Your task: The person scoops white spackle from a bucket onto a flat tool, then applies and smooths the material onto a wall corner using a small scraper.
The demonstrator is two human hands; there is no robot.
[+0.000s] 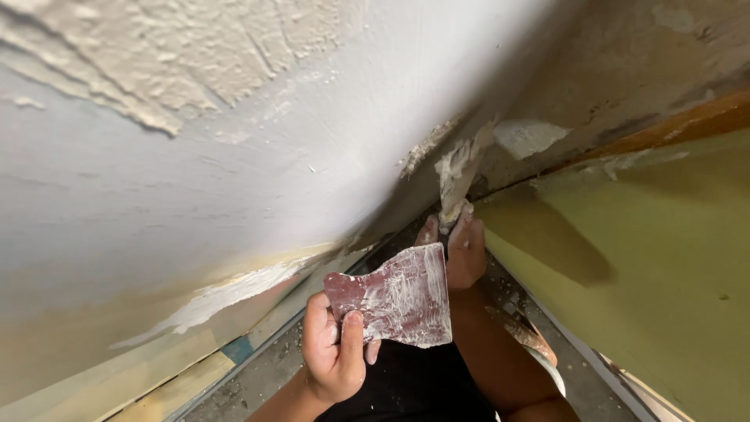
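**Filler worked into a wall corner with two blades**

The pale wall (195, 180) fills the view above and left of both hands; a green wall (664, 266) stands to their right, the corner between them. The left hand (336, 352) is closed on a broad reddish scraper (394, 297), smeared white, gripped at its narrow end. It looks stiff, light and probably slick with paste. Just beyond, the right hand (462, 250) is wrapped around a narrow putty knife (457, 176), pressed into the corner. Its handle is hidden in the fingers; the floor below is blurred.
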